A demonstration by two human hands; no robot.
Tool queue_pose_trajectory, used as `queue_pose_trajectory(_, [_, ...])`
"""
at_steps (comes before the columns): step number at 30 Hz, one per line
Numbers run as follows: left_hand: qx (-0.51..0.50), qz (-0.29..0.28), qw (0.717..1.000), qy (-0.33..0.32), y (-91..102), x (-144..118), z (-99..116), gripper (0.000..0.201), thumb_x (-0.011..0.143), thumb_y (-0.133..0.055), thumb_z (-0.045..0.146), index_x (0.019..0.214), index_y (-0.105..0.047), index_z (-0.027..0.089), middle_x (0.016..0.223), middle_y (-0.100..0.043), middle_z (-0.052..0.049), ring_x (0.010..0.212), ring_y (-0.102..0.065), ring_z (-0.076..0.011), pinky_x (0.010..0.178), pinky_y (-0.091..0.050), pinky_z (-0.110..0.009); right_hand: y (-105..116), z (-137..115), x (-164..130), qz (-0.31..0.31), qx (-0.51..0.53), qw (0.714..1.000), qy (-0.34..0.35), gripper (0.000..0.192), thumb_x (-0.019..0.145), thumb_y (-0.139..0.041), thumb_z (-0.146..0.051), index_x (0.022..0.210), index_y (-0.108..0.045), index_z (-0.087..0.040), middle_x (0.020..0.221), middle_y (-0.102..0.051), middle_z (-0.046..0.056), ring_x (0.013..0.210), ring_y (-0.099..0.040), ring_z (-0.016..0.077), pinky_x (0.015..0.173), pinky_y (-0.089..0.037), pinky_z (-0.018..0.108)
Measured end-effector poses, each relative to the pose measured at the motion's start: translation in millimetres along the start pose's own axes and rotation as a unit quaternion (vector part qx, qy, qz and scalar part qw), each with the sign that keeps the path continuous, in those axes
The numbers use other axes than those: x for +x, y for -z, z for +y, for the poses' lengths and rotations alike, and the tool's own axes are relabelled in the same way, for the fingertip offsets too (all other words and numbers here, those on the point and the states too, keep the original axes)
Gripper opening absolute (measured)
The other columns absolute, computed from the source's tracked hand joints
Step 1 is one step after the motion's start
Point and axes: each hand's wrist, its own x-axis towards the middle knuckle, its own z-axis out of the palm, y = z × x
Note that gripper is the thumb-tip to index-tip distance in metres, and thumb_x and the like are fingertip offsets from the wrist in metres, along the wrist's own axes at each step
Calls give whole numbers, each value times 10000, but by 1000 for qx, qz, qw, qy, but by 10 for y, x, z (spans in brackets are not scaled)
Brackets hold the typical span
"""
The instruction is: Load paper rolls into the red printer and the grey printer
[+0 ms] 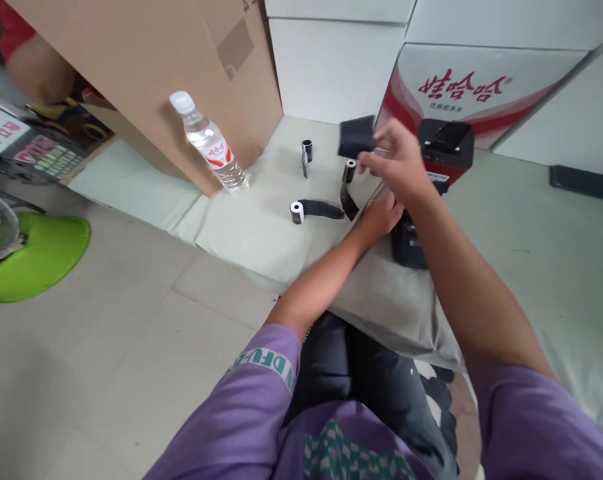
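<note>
Pinching a black piece, right hand up high; left hand beside the dark machine, grip unclear! Rolls, bottle and big carton stand leftward.

- And it's plain black for you on the slip!
- Black again on your rolls, with white showing at the ends!
- Your machine goes black too, red breaking in on its side!
- Purple on your sleeves, the left one banded pale with teal lettering!
- Teal and white patchwork across your shirt, and dark trousers!
- Clear bottle, white cap, red-and-white label!
- Plain brown carton; white box with red script and red sweeps!
- Pale grey-green cloth for you, and lime on that visor!
</note>
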Motion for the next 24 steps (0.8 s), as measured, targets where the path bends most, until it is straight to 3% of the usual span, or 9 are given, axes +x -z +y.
queue_pose_trajectory(4, [41, -7, 999, 19, 50, -69, 93, 475, 1154, -362, 469, 1415, -622, 169, 1375, -773, -168, 1383, -692, -350, 1262, -464, -542, 577, 73, -620, 143, 44, 987, 66, 605, 651, -886, -564, 843, -370, -313, 1000, -699, 63, 880, -655, 216, 812, -537, 434])
queue_pose_trajectory(8, [41, 0, 999, 23, 44, -50, 68, 435, 1152, -385, 476, 1377, -663, 228, 1373, -776, -117, 1374, -690, -313, 1246, -487, -513, 927, 356, -1065, 169, 22, 985, 17, 582, 615, -903, -549, 990, -522, -322, 1177, -734, 156, 992, -707, 280, 799, -510, 471])
queue_pose_trajectory(14, [20, 12, 1000, 20, 32, -30, 0, 388, 1151, -413, 463, 1342, -675, 248, 1301, -796, -81, 1375, -696, -295, 1252, -475, -487, 1006, 718, -1277, 118, -51, 990, -51, 407, 722, -783, -413, 1062, -592, -297, 1166, -742, 173, 941, -669, 257, 722, -486, 424])
queue_pose_trajectory(19, [-11, 22, 999, 21, 14, -27, -47, 372, 1147, -426, 459, 1326, -684, 259, 1300, -796, -67, 1343, -716, -271, 1225, -498, -454, 1017, 694, -1358, 84, -151, 983, -58, 225, 732, -730, -329, 906, -594, -288, 954, -686, 91, 806, -552, 238, 728, -448, 439])
queue_pose_trajectory(24, [-25, 12, 1000, 0, 21, -45, -72, 447, 1154, -373, 496, 1335, -689, 237, 1341, -787, -86, 1363, -705, -262, 1215, -502, -425, 1073, 680, -1450, 51, -247, 966, -50, 213, 703, -706, -259, 851, -565, -314, 926, -646, 79, 927, -598, 306, 811, -497, 473])
